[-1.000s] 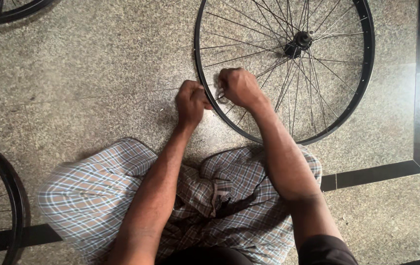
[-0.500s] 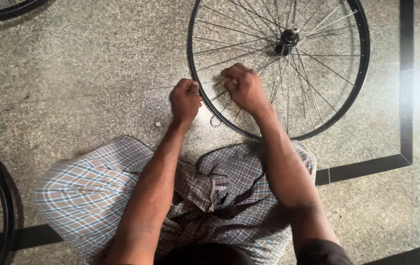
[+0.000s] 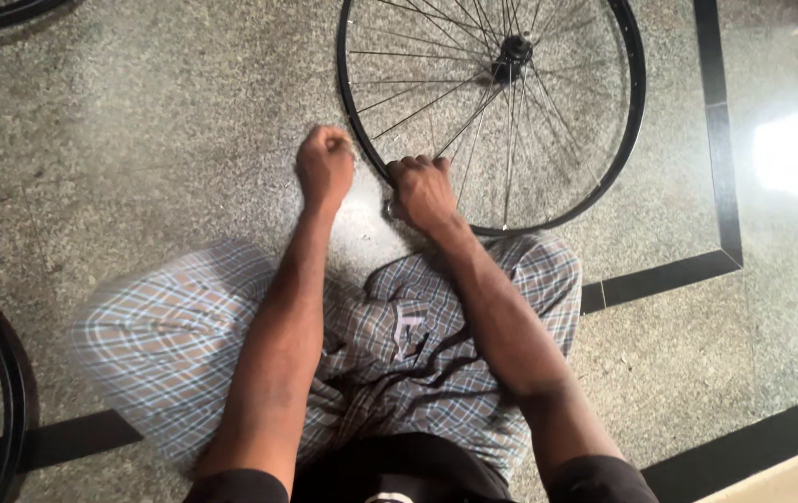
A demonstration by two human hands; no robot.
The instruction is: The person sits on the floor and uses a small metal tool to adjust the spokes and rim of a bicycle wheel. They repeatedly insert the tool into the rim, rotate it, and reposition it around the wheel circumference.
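Right hand (image 3: 422,191) sits curled into a fist over the near rim of the bicycle wheel (image 3: 548,200), knuckles up, fingers closed around rim or spokes; which of the two, cannot tell. Left hand (image 3: 324,163) is also balled shut, just outside the wheel's near-left edge, apart from the rim by a small gap. Whether it pinches anything is not visible.

Wheel lies flat on the speckled stone floor (image 3: 138,140), directly ahead of the person's knees, its far arc cut off by the top of the view. Judgement on handling: bare rim, no tyre seen, so likely light for its spread and stiff around the hoop. Smooth dark metal may slide on polished stone. Spokes (image 3: 417,107) are thin and springy, poor places to pull hard. Best hold looks like the rim itself, or the hub (image 3: 513,47) at the wheel's centre for lifting.

Beyond the wheel's left side, parts of two other wheels show at the frame edges, mostly cropped. Checked cloth (image 3: 389,326) over the lap lies just below the wheel's near rim.

Hard to read: a small pale glint beside the right hand at the wheel's near rim, possibly a tool or fitting. Left knee is motion-blurred. Glare on the floor right of the wheel washes out detail.
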